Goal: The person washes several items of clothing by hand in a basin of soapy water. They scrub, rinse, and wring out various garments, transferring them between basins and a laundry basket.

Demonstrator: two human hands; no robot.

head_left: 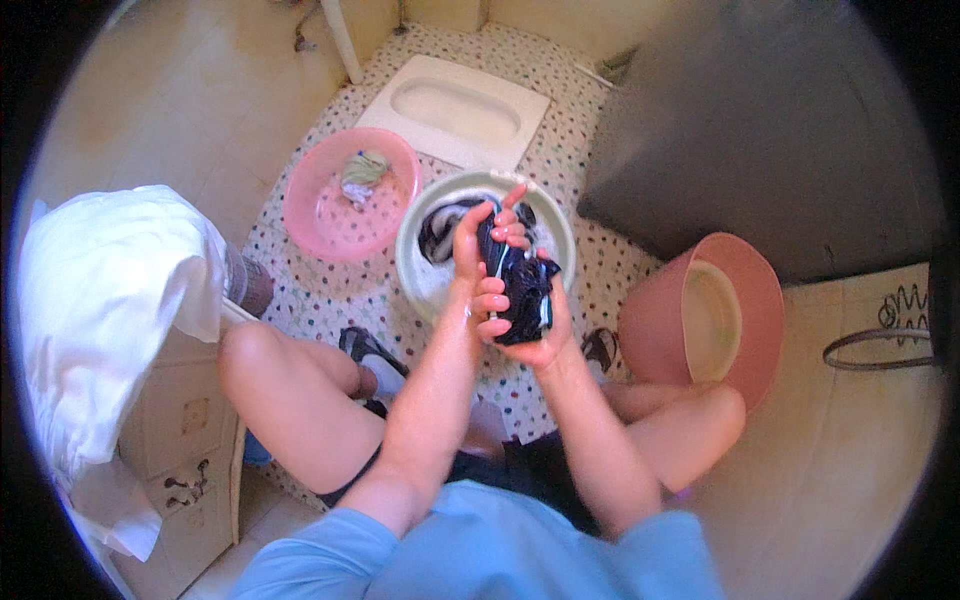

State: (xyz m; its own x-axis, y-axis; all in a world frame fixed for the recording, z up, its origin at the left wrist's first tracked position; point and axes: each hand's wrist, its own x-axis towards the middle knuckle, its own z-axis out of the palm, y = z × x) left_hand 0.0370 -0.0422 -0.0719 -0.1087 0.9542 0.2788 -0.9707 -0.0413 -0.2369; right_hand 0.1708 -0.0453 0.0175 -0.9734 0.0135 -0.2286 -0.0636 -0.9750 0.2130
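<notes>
1. The room has cream walls and a white floor with coloured speckles; a white ceramic squat toilet is set at the far side.
2. A round pale-green plastic basin holds suds and black-and-white cloth; just beside it stands a round pink plastic basin.
3. A dark, wet-looking cloth bundle with pale-blue edging is held over the green basin's near side.
4. Its long axis runs away from the person, the far end angled slightly left.
5. The left hand grips the far end; the right hand curls around the near end.
</notes>
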